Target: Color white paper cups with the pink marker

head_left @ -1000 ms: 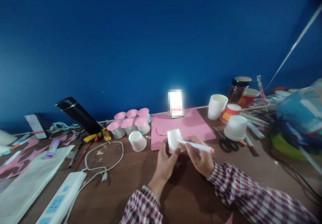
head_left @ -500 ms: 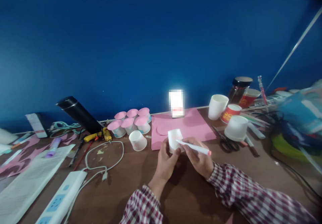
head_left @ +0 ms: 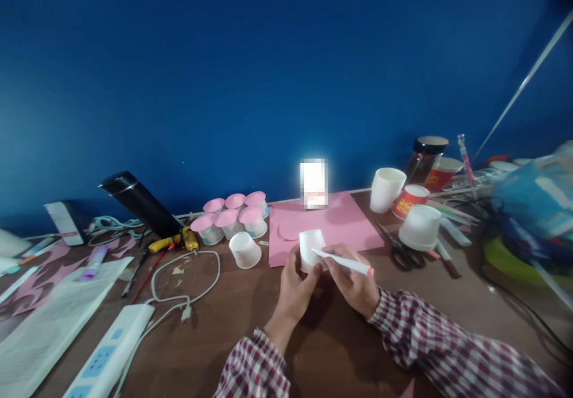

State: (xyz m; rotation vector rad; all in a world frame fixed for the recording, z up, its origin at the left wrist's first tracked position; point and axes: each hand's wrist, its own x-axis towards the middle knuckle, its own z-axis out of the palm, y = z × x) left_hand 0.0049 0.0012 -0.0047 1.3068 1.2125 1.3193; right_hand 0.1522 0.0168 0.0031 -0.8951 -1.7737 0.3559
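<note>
My left hand (head_left: pixel 298 284) is closed around the lower part of a small white paper cup (head_left: pixel 311 244), its thumb on the near side. My right hand (head_left: pixel 353 284) grips a white marker pen (head_left: pixel 347 261) with a pinkish end, its tip at the cup's side. Whether the tip touches the cup, I cannot tell. Behind the cup lies a pink paper sheet (head_left: pixel 344 225) with a pink paper disc (head_left: pixel 293 229) on it. To the left stands another white paper cup (head_left: pixel 245 250), near several cups topped with pink discs (head_left: pixel 229 219).
Scissors (head_left: pixel 405 258), an upturned white cup (head_left: pixel 419 228), a tall white cup (head_left: pixel 387 190) and a red cup (head_left: pixel 410 201) stand on the right. Leftward are a black flask (head_left: pixel 141 204), a white cable (head_left: pixel 185 295), a power strip (head_left: pixel 110 350) and printed paper (head_left: pixel 58 317).
The pen in my right hand has shifted very slightly to the left. My left hand and the cup stay almost still.
</note>
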